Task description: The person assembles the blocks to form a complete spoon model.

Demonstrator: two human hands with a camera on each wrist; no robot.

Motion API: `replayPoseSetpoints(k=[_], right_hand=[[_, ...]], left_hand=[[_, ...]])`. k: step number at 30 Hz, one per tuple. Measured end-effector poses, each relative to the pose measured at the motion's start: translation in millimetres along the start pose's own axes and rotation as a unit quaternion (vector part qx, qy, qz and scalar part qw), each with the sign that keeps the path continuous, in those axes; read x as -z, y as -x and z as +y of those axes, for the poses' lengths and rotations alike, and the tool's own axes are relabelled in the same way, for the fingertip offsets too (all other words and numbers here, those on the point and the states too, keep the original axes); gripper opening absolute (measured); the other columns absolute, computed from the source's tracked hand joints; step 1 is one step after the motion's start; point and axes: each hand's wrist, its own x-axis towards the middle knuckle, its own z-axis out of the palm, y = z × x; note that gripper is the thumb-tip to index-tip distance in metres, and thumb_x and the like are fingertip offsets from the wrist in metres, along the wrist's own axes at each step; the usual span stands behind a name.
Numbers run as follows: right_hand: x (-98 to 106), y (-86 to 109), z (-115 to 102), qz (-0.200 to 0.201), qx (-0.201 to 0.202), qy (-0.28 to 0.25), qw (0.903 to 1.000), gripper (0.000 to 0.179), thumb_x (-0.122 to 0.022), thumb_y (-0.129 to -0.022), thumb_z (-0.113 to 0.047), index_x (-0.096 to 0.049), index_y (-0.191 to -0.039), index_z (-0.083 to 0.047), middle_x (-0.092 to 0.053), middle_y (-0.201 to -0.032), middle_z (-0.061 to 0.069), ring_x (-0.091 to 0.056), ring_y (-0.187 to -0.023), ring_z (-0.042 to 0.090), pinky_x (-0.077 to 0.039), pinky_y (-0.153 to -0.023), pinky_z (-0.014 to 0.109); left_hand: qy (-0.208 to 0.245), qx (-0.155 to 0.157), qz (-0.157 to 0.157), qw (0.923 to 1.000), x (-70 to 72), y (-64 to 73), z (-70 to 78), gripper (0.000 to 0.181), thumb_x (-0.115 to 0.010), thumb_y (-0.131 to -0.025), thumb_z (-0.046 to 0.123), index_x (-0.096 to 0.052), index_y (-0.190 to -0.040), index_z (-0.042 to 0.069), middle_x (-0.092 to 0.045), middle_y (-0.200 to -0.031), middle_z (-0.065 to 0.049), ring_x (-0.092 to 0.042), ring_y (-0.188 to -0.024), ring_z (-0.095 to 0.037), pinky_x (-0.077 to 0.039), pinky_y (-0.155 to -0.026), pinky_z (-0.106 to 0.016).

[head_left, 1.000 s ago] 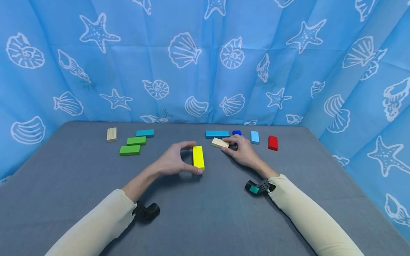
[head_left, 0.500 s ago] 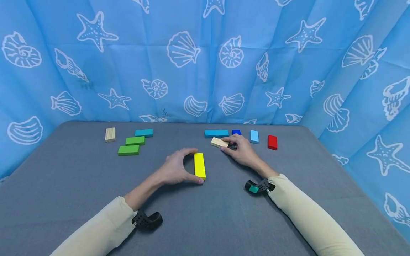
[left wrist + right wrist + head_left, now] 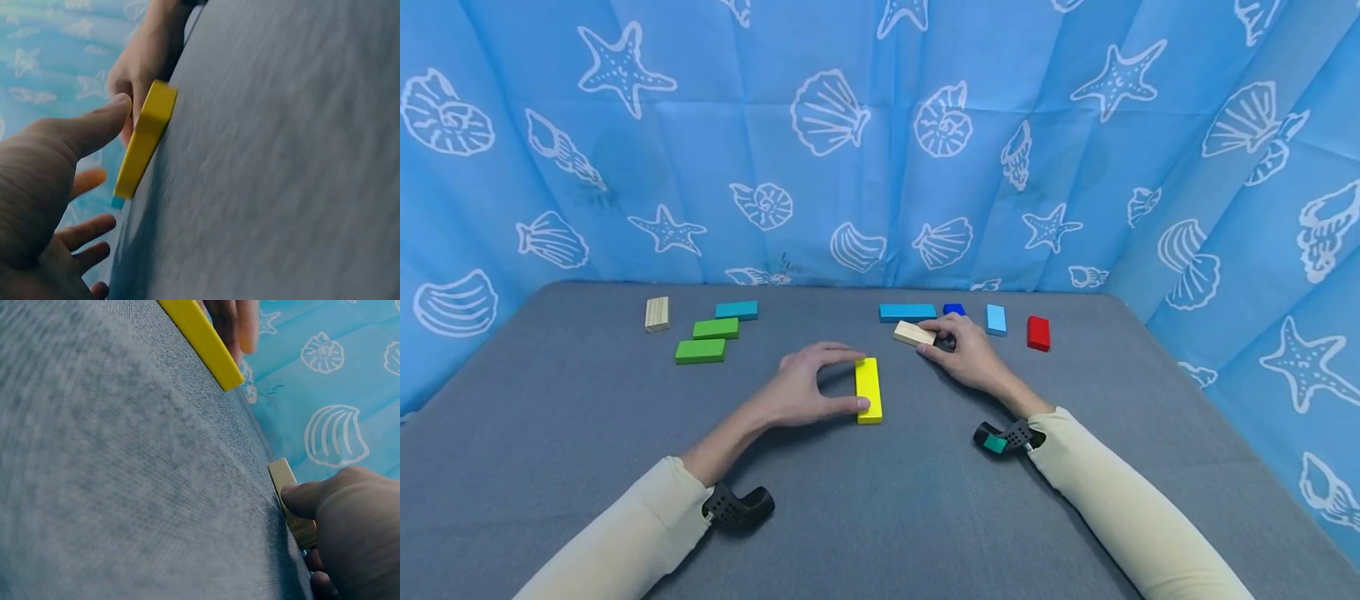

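Observation:
A yellow block point(image 3: 868, 390) lies flat on the grey table, lengthwise away from me. My left hand point(image 3: 805, 387) is beside its left side, thumb and fingers spread apart. In the left wrist view the fingers point(image 3: 87, 234) stand clear of the yellow block point(image 3: 142, 140), and the thumb tip is close to it; whether it touches is unclear. Farther back, my right hand point(image 3: 966, 354) pinches a plain wooden block point(image 3: 912, 333) by its right end. The right wrist view shows the thumb on this wooden block point(image 3: 281, 472); its other fingers are mostly hidden.
Behind the right hand are a long blue block point(image 3: 907, 313), a dark blue block point(image 3: 953, 309), a light blue block point(image 3: 996, 320) and a red block point(image 3: 1038, 333). At left sit two green blocks point(image 3: 701, 352), a teal block point(image 3: 737, 310) and another wooden block point(image 3: 657, 314).
The yellow block came toward me with the left hand and now rests on the table. The left hand has since loosened and shifted slightly left. My right hand has stayed put.

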Motion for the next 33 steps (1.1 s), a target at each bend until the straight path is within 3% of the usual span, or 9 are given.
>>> replayPoseSetpoints(k=[4,11,17,28,33], right_hand=[[-1,0.3,0,0.000,0.001,0.003,1.0000,0.041,-0.072,-0.096,-0.023,-0.067,-0.133,-0.006,-0.061,-0.112,0.012,-0.052,-0.098,0.026,-0.042,-0.080,0.038],[-2,1.5,1,0.008,0.007,0.003,0.9999,0.038,-0.073,-0.095,-0.017,-0.068,-0.130,-0.003,-0.061,-0.111,0.013,-0.052,-0.096,0.027,-0.042,-0.079,0.039],[2,-0.6,-6,0.004,0.006,-0.034,0.9994,0.035,-0.072,-0.095,-0.012,-0.069,-0.129,-0.004,-0.060,-0.106,0.012,-0.053,-0.090,0.027,-0.043,-0.076,0.038],[-10,-16.0,-34,-0.094,0.016,-0.122,0.9879,0.032,-0.068,-0.098,-0.010,-0.069,-0.129,-0.005,-0.063,-0.113,0.012,-0.056,-0.084,0.023,-0.048,-0.067,0.031],[-18,-21.7,-43,-0.122,0.019,-0.132,0.9836,0.032,-0.066,-0.099,-0.010,-0.067,-0.131,-0.005,-0.062,-0.119,0.010,-0.055,-0.097,0.023,-0.047,-0.082,0.034]], left_hand=[[-0.014,-0.010,-0.001,0.9998,2.8,0.7,-7.2,0.060,-0.076,-0.087,0.049,-0.064,-0.139,0.022,-0.047,-0.152,-0.011,-0.033,-0.146,-0.038,-0.015,-0.115,-0.067],[-0.005,-0.006,0.005,1.0000,0.5,-0.3,-9.2,0.059,-0.078,-0.084,0.049,-0.067,-0.136,0.023,-0.048,-0.151,-0.011,-0.032,-0.146,-0.038,-0.013,-0.115,-0.067],[-0.007,0.003,0.005,1.0000,-0.2,-1.9,-9.6,0.060,-0.078,-0.084,0.051,-0.066,-0.136,0.024,-0.048,-0.152,-0.010,-0.032,-0.146,-0.037,-0.013,-0.116,-0.066],[-0.004,0.002,0.004,1.0000,2.0,-1.4,-8.4,0.060,-0.079,-0.084,0.050,-0.067,-0.136,0.024,-0.048,-0.151,-0.011,-0.033,-0.145,-0.037,-0.014,-0.115,-0.066],[-0.004,-0.001,0.004,1.0000,2.3,-1.9,-9.3,0.060,-0.078,-0.084,0.050,-0.066,-0.137,0.024,-0.047,-0.152,-0.011,-0.033,-0.145,-0.037,-0.014,-0.115,-0.067]])
